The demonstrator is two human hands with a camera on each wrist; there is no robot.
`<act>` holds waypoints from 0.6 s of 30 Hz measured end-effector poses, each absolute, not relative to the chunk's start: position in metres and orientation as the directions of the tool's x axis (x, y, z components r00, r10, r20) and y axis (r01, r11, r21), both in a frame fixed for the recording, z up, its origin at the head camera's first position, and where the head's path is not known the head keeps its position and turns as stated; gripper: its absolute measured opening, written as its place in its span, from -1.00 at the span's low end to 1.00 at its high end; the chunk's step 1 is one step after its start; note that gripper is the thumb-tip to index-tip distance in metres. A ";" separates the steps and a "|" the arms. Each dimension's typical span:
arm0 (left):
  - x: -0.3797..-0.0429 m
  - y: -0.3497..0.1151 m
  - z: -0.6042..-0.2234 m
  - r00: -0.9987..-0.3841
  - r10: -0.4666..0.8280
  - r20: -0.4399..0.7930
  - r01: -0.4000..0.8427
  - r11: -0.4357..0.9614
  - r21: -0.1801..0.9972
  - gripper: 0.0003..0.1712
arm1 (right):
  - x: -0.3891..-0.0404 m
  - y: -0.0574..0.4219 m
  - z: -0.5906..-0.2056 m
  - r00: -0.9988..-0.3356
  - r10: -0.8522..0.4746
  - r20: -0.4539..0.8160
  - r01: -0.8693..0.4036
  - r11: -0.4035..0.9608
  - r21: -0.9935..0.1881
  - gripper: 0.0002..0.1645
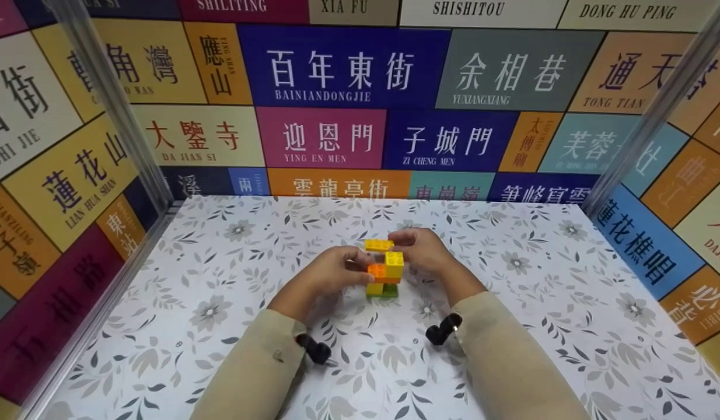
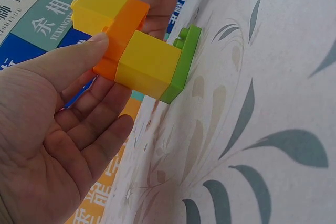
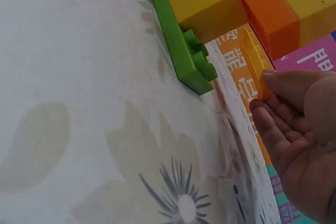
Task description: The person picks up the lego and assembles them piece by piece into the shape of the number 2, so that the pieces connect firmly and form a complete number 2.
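Observation:
A small stack of toy building bricks stands in the middle of the table, between both hands. Its bottom is a green brick (image 3: pixel 181 51) with bare studs at one end. On that sits a yellow brick (image 2: pixel 149 61), then an orange brick (image 2: pixel 122 30) reaching out sideways, then another yellow brick (image 1: pixel 394 262) on top. My left hand (image 1: pixel 336 269) pinches the orange brick, its thumb on the near side. Just behind the stack, my right hand (image 1: pixel 423 251) pinches the end of a thin yellow-orange brick (image 3: pixel 253 59), held apart from the stack between thumb and fingers.
The table (image 1: pixel 231 361) has a white cover with grey leaves and flowers. Walls of coloured Chinese sign panels (image 1: pixel 342 64) rise at the back and both sides. Black wrist camera mounts (image 1: pixel 316 349) stick out at both beige sleeves (image 1: pixel 249 361).

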State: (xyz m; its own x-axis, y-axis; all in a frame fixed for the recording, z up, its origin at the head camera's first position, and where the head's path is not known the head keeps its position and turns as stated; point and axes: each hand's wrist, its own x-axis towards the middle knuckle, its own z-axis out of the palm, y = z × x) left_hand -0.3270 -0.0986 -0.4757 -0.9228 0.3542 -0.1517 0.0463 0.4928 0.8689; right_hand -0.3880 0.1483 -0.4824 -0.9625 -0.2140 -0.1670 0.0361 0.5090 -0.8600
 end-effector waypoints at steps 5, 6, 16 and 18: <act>-0.328 -0.099 -0.476 -0.922 0.347 -0.172 0.022 0.491 0.871 -0.77 | -0.384 0.157 -0.473 -0.965 -0.226 -0.133 0.002 0.503 -0.864 -0.50; -0.328 -0.099 -0.476 -0.922 0.344 -0.178 0.017 0.496 0.868 -0.77 | -0.383 0.158 -0.471 -0.966 -0.230 -0.122 -0.011 0.503 -0.864 -0.49; -0.328 -0.098 -0.474 -0.919 0.336 -0.207 -0.003 0.517 0.856 -0.77 | -0.370 0.169 -0.449 -0.967 -0.250 -0.052 -0.083 0.499 -0.862 -0.55; -0.328 -0.098 -0.474 -0.919 0.337 -0.206 -0.003 0.516 0.857 -0.77 | -0.366 0.168 -0.445 -0.966 -0.254 -0.052 -0.085 0.500 -0.862 -0.55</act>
State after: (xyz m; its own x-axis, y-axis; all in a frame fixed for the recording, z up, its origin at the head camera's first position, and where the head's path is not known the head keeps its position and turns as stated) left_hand -0.3284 -0.0983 -0.4742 -0.9188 0.3366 -0.2064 -0.0034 0.5159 0.8566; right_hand -0.3658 0.1683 -0.4453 -0.9658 -0.2540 -0.0520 -0.0850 0.4998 -0.8620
